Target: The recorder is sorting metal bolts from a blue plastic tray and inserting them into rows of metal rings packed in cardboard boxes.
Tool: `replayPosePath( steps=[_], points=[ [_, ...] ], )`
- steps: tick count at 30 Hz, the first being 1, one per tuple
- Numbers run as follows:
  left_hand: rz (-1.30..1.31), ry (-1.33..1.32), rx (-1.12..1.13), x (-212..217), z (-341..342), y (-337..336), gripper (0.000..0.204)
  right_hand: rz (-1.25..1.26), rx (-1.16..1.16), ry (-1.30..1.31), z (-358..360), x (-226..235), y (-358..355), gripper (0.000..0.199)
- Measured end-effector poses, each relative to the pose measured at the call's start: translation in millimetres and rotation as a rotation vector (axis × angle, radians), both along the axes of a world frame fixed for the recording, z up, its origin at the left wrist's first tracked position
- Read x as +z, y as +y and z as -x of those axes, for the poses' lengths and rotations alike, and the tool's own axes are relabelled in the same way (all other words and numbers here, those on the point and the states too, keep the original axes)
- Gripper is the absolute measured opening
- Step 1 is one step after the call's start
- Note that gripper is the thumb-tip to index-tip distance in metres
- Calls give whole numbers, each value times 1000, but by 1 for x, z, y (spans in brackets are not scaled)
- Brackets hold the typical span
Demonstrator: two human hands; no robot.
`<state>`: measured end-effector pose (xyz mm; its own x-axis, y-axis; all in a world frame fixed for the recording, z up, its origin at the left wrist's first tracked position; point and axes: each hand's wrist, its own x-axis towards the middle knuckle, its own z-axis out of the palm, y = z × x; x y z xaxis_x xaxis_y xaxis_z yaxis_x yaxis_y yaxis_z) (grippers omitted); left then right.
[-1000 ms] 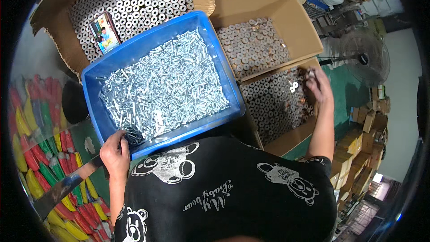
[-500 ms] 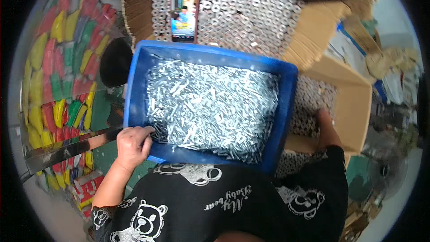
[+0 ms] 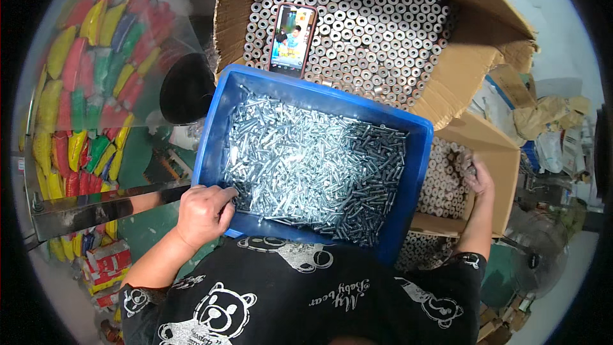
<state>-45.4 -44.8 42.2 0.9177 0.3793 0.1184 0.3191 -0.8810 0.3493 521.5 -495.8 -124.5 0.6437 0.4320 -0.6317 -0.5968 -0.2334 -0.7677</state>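
Observation:
A blue plastic bin (image 3: 418, 172) sits in front of me, filled with a layer of short, shiny metal pins (image 3: 300, 160). My left hand (image 3: 205, 214) is at the bin's near left corner, with its fingers curled and thumb and forefinger together over the rim beside the pins. Whatever may be between those fingertips is too small to name. To the right of the bin, my right hand (image 3: 477, 179) reaches into a small cardboard box (image 3: 495, 160) with bent fingers close to metal cylinders (image 3: 440, 185) with holes in their ends. What it grips is hidden.
Beyond the bin, a large cardboard box (image 3: 472, 67) holds rows of upright cylinders with holes, and a phone (image 3: 292, 39) with a lit screen lies on them. Red, yellow and green bags (image 3: 83, 89) are at left, behind a metal bar (image 3: 115, 207). A fan (image 3: 533, 252) stands at right.
My view has shifted, so the bin and boxes appear tilted differently. My right hand has drawn nearer within the small box, showing more forearm. My left hand stays at the bin's corner.

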Motion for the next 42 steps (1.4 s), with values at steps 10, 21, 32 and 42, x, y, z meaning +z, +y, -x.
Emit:
replayPosePath(
  steps=[10, 21, 32, 42],
  points=[
    [94, -30, -150, -14, 4, 17, 16, 799, 963, -1125, 115, 154, 336, 36],
    [107, -206, -185, -40, 13, 21, 14, 1330, 1023, -1006, 102, 103, 372, 54],
    [102, -300, -232, -37, 16, 23, 10, 1247, 1232, -922, 77, 94, 362, 53],
    [109, -204, -222, -39, 13, 22, 9, 1167, 1102, -1079, 50, 64, 338, 51]
  ],
)
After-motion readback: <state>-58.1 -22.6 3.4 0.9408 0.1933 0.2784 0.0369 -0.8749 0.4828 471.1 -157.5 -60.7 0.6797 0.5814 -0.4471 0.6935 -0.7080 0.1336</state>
